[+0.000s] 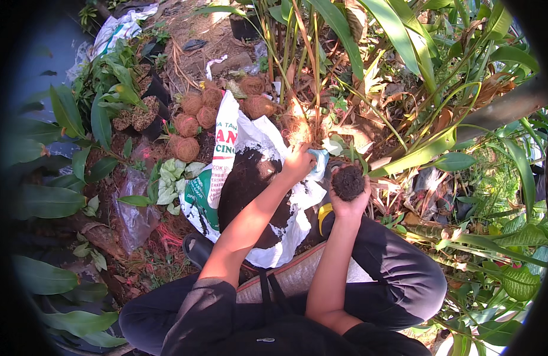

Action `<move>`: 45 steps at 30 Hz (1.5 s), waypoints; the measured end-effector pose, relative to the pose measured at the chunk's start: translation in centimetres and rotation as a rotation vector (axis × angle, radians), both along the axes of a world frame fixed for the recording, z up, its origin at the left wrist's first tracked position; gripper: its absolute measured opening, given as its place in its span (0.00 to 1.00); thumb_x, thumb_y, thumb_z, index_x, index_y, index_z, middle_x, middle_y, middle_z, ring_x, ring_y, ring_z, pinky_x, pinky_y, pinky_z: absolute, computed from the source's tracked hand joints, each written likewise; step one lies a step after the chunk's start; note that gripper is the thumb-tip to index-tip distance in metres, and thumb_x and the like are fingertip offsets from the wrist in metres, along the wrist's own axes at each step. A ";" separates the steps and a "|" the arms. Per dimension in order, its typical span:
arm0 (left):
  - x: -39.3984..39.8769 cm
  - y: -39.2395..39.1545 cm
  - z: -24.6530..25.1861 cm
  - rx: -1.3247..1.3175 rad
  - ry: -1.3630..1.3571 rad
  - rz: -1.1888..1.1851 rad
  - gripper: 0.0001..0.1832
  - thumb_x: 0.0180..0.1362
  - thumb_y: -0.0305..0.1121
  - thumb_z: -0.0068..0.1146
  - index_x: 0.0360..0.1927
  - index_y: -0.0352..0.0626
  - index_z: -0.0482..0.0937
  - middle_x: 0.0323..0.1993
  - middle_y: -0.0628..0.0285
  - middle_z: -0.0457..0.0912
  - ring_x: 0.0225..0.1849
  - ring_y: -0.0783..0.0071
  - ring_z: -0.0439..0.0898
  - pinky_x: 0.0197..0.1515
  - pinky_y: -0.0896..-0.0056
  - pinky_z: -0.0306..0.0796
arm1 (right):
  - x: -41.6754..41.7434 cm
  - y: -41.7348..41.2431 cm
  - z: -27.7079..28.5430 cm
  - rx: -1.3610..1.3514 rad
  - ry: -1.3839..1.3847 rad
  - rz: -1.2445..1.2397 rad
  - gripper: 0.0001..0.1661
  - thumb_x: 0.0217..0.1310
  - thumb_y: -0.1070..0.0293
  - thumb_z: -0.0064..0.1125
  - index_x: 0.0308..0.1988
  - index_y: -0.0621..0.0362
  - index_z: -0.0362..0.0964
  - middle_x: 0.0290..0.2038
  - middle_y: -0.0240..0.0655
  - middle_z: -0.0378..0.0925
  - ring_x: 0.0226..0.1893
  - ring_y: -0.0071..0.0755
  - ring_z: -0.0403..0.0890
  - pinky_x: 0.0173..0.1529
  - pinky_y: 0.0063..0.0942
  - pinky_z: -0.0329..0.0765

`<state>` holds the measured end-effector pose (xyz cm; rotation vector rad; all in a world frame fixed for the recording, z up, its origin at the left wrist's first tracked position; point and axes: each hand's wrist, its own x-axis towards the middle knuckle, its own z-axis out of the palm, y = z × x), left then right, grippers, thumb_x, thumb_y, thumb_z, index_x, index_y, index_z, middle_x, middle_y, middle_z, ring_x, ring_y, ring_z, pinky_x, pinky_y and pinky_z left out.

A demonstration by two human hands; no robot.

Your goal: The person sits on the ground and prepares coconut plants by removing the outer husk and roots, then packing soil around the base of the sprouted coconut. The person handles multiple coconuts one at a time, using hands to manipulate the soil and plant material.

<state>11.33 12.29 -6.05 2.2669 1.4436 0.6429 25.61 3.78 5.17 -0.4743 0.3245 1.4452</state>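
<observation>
My left hand (299, 162) is over the far right edge of an opened white printed sack (228, 142), its fingers curled. Just beyond its fingertips is brown coconut-like fibre (298, 130), and a pale blue sheet-like thing (318, 163) lies against its right side; whether the hand grips either cannot be made out. In my right hand (351, 205) rests a rounded clump of dark soil (348, 183), held from below, with a green leaf (358, 155) rising at its far side. Dark loose soil (247, 187) fills the sack.
Several fibre-wrapped balls (186, 124) sit beyond the sack. Potted seedlings (145, 111) stand to the left, near a crumpled clear plastic bag (136, 213) and cut leaves (170, 182). Tall leafy stems (316, 58) rise ahead; a thick pole (501, 111) slants in at right.
</observation>
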 end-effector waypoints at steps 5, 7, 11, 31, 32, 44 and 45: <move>-0.8 -0.1 0.2 0.041 -0.153 -0.007 0.06 0.44 0.33 0.62 0.26 0.45 0.83 0.47 0.60 0.74 0.51 0.60 0.71 0.54 0.61 0.65 | -1.0 0.2 0.6 -0.064 -0.013 0.003 0.22 0.66 0.55 0.35 0.48 0.55 0.70 0.37 0.41 0.75 0.39 0.41 0.76 0.47 0.40 0.75; -1.2 -0.3 1.3 0.024 -0.210 0.006 0.07 0.44 0.33 0.63 0.28 0.45 0.83 0.47 0.59 0.75 0.50 0.60 0.72 0.54 0.60 0.65 | -1.3 0.1 0.9 -0.035 -0.010 0.019 0.20 0.64 0.56 0.38 0.47 0.55 0.71 0.36 0.40 0.76 0.38 0.40 0.76 0.46 0.40 0.75; -2.2 -1.0 4.1 0.029 -0.403 0.010 0.08 0.46 0.33 0.63 0.31 0.43 0.82 0.47 0.58 0.76 0.50 0.60 0.73 0.54 0.61 0.65 | -1.3 0.0 -0.2 0.049 0.008 0.069 0.18 0.61 0.57 0.47 0.44 0.55 0.73 0.36 0.35 0.77 0.39 0.38 0.77 0.46 0.41 0.74; -5.0 -8.1 19.7 0.069 -0.732 -0.030 0.07 0.53 0.29 0.59 0.36 0.43 0.83 0.45 0.57 0.76 0.47 0.62 0.76 0.52 0.66 0.68 | -5.1 -0.6 2.6 0.110 -0.015 0.237 0.15 0.60 0.56 0.50 0.42 0.54 0.72 0.34 0.33 0.75 0.37 0.34 0.76 0.43 0.36 0.75; -5.4 -7.6 18.8 0.250 -0.701 -0.026 0.07 0.55 0.26 0.55 0.38 0.38 0.80 0.40 0.56 0.78 0.42 0.62 0.78 0.48 0.68 0.70 | -5.5 -0.6 3.2 0.003 -0.043 0.185 0.15 0.60 0.58 0.51 0.43 0.55 0.71 0.34 0.36 0.75 0.38 0.35 0.76 0.44 0.38 0.75; -10.6 -20.4 -2.3 0.057 0.068 0.997 0.31 0.60 0.43 0.46 0.62 0.36 0.58 0.62 0.43 0.58 0.65 0.45 0.54 0.66 0.48 0.46 | -5.6 -0.5 3.1 0.032 0.011 0.168 0.18 0.65 0.60 0.40 0.46 0.57 0.72 0.36 0.41 0.76 0.38 0.40 0.76 0.45 0.41 0.76; -10.7 -21.2 -2.5 0.040 0.077 1.078 0.31 0.60 0.44 0.46 0.62 0.35 0.58 0.62 0.42 0.58 0.65 0.44 0.55 0.65 0.48 0.47 | -6.0 -0.6 3.3 0.033 -0.013 0.172 0.18 0.65 0.60 0.40 0.46 0.57 0.71 0.36 0.40 0.76 0.38 0.40 0.77 0.45 0.41 0.77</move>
